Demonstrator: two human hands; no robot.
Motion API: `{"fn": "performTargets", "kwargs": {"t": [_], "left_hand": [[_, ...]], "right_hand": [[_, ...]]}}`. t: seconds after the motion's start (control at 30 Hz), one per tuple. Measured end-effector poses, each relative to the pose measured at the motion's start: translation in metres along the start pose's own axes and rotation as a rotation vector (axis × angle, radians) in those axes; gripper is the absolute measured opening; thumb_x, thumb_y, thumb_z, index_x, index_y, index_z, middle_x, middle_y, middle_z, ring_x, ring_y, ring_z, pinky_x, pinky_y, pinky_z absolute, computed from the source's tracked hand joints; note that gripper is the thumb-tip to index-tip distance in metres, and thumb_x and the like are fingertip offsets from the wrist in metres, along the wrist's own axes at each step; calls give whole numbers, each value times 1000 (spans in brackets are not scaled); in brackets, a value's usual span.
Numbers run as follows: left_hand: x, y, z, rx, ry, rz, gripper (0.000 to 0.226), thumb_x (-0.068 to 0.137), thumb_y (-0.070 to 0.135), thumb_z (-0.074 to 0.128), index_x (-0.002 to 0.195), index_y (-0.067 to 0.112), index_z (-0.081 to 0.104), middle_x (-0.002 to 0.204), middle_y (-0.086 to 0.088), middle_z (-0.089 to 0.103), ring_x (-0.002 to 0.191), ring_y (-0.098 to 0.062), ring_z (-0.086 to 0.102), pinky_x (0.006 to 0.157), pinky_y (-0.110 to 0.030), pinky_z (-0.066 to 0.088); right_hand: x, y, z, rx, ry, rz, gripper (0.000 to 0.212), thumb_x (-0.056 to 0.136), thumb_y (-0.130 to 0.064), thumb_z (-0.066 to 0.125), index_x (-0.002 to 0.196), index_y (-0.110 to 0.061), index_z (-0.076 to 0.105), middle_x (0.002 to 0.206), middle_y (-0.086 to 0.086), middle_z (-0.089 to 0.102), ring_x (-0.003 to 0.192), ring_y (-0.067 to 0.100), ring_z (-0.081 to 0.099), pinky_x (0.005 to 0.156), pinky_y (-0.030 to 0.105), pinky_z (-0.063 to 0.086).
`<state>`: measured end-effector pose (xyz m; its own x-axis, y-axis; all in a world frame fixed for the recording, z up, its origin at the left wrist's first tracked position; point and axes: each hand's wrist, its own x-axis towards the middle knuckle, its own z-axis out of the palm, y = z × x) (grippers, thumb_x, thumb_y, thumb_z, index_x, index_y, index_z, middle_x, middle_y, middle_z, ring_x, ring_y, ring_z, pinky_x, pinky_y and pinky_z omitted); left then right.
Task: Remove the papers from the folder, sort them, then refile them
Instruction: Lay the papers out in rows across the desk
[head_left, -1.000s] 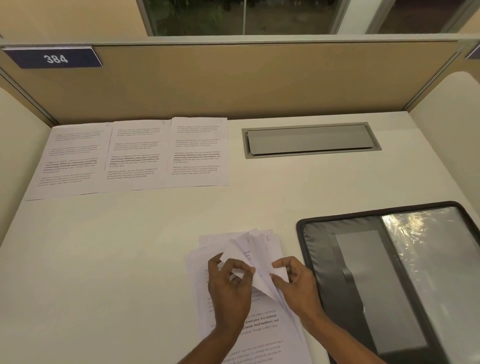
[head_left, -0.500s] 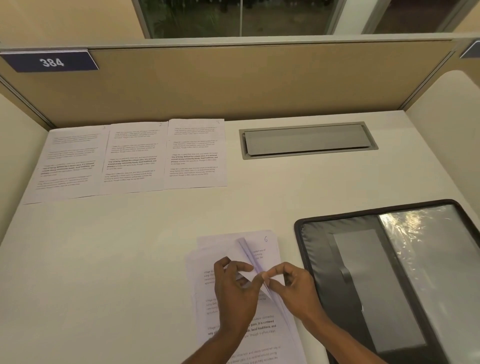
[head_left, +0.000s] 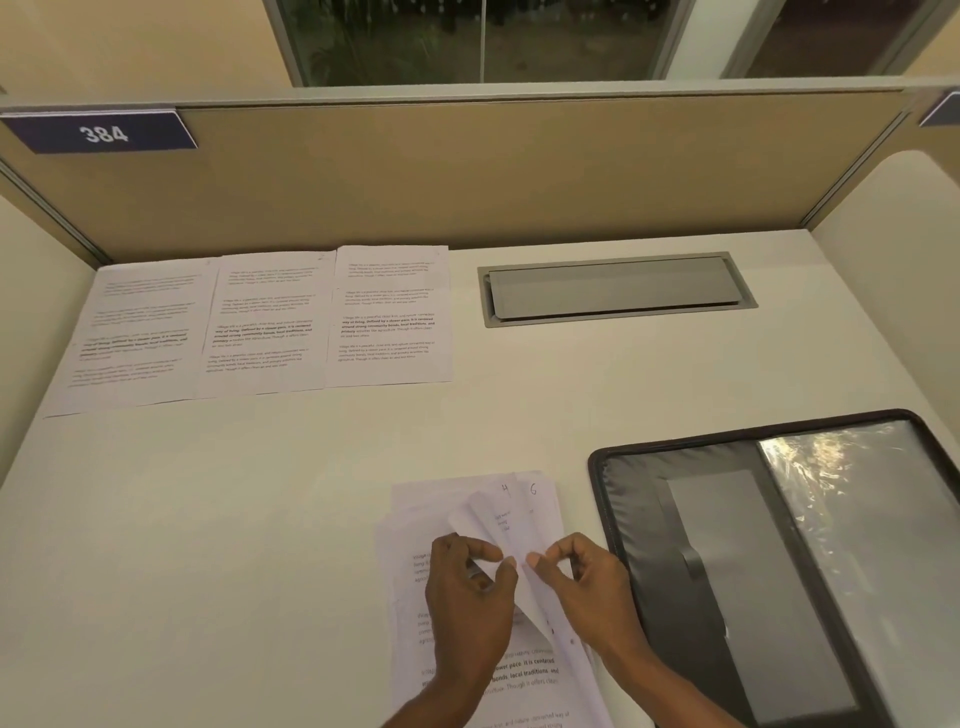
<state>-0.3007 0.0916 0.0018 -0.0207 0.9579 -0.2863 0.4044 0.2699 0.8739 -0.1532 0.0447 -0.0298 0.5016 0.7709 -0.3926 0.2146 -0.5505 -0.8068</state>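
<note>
A loose stack of printed papers lies on the white desk at the near centre. My left hand pinches the curled top-right corners of the upper sheets, lifting them. My right hand pinches the raised edge from the right. Handwritten numbers 4 and 6 show on the uncovered corners underneath. Three printed sheets lie side by side at the far left. The black folder lies open to the right of my hands, with a shiny plastic sleeve on its right half.
A grey metal cable hatch is set into the desk at the far centre. A tan partition with a blue plate reading 384 closes the back. White side panels flank the desk.
The lifted sheets were flipped and re-fanned between my fingers. A corner marked 4 now shows beside the 6. My hands stayed in place over the stack.
</note>
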Motion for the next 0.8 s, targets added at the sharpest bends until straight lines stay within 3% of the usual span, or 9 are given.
{"fn": "performTargets", "kwargs": {"t": [0.07,0.13,0.2,0.3,0.4,0.5,0.67,0.8], "left_hand": [[0,-2,0,-16,-8,-38,25,83,11,86,87,24,65,89,13,69,79,-6,66,71,-24,56],[0,-3,-1,-16,-18,-70,23,84,14,86,85,25,66,85,18,72,76,-6,67,70,-18,55],[1,-2,-2,-21,-9,-96,22,83,15,87,82,24,67,82,18,72,77,-5,68,68,-10,50],[3,2,-4,-27,-6,-107,21,83,14,87,80,22,68,73,5,70,65,-9,66,64,-8,47],[3,5,-8,-40,-24,-98,18,86,15,85,81,21,69,64,-4,64,63,-7,66,61,-10,46],[4,3,-10,-14,-36,-98,19,87,21,85,81,26,67,59,-3,66,56,-10,66,58,-14,47],[8,-3,-6,14,-27,-80,23,85,22,86,79,29,65,58,1,65,53,-11,64,56,-17,49],[12,-12,-1,34,-44,-68,26,82,22,88,77,31,64,57,-1,66,51,-13,64,57,-19,51]], "right_hand": [[1,-3,1,-138,-4,-30,22,85,-42,85,84,-29,68,82,-14,70,64,4,57,64,18,45],[0,-7,1,-323,40,-76,24,85,-46,84,83,-34,63,95,-17,62,78,2,60,66,15,45],[-2,-12,1,-441,118,-132,26,84,-45,84,81,-37,59,101,-15,53,82,4,59,63,15,46],[2,-26,-7,-476,258,-209,23,88,-40,80,84,-36,58,102,-11,51,81,7,56,57,22,45],[25,-43,-29,-439,366,-245,18,96,-35,73,87,-30,58,84,-13,57,67,8,53,53,27,38],[63,-70,-58,-330,422,-243,14,101,-32,67,95,-21,61,73,-9,59,59,13,53,55,27,35],[146,-125,-93,-179,483,-292,20,100,-30,71,102,-10,67,82,2,66,71,23,61,64,30,39],[221,-161,-100,-30,496,-186,28,95,-35,76,108,-10,72,98,5,74,87,23,68,75,32,48]]}}
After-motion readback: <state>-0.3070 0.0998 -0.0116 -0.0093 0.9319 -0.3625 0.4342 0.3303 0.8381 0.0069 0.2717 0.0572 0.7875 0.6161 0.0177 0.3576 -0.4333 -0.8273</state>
